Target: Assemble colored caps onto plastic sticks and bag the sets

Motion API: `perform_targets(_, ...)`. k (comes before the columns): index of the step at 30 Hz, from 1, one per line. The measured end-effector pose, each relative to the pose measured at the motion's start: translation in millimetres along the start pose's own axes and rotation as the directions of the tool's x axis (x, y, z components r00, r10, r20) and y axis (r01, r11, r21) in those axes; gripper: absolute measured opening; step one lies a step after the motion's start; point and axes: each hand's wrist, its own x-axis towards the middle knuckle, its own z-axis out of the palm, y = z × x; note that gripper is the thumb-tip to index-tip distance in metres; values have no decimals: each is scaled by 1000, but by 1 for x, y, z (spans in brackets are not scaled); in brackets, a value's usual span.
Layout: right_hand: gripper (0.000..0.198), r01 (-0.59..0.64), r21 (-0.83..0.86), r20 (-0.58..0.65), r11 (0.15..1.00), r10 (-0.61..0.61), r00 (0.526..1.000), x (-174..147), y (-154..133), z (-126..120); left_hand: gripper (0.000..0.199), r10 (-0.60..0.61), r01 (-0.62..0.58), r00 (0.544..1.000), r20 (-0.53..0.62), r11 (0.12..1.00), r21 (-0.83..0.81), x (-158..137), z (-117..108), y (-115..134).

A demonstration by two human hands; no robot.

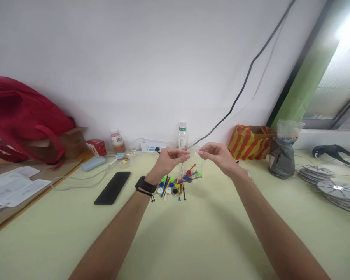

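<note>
Between my two hands hangs a clear plastic bag (196, 158), its top edge pinched at both sides. My left hand (172, 158), with a black watch (145, 186) on the wrist, has thumb and fingers pressed together on the left side of it. Opposite, my right hand (217, 156) grips the other side the same way. Small coloured plastic pieces (189, 172), red, blue, green and black, show through or just behind the bag; which of the two I cannot tell. Below my left hand, several wheel-like discs (168, 191) and thin coloured sticks (165, 187) lie on the table.
A black phone (112, 188) and a pale blue case (93, 163) lie to the left. A white-capped bottle (182, 136) stands behind my hands. On the right are a striped bag (249, 143), a grey bag (282, 157) and stacked discs (340, 190). A red bag (23, 112) sits far left.
</note>
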Motion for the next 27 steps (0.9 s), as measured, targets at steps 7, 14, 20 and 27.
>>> perform_targets(7,40,-76,-10,53,997,76,996,3,17,-2,29,-45,46,996,76,999,-2,1,-15,-10)
perform_targets(14,33,-94,135,124,986,77,989,4,33,-9,30,-46,51,995,85,997,-54,0,-18,-9)
perform_targets(20,22,-70,163,55,984,62,997,3,26,-15,20,-72,75,997,21,975,-208,2,-14,-9)
perform_targets(27,37,-3,52,30,999,1,1000,2,16,-7,42,1,-4,999,-34,997,-77,1,-11,-8)
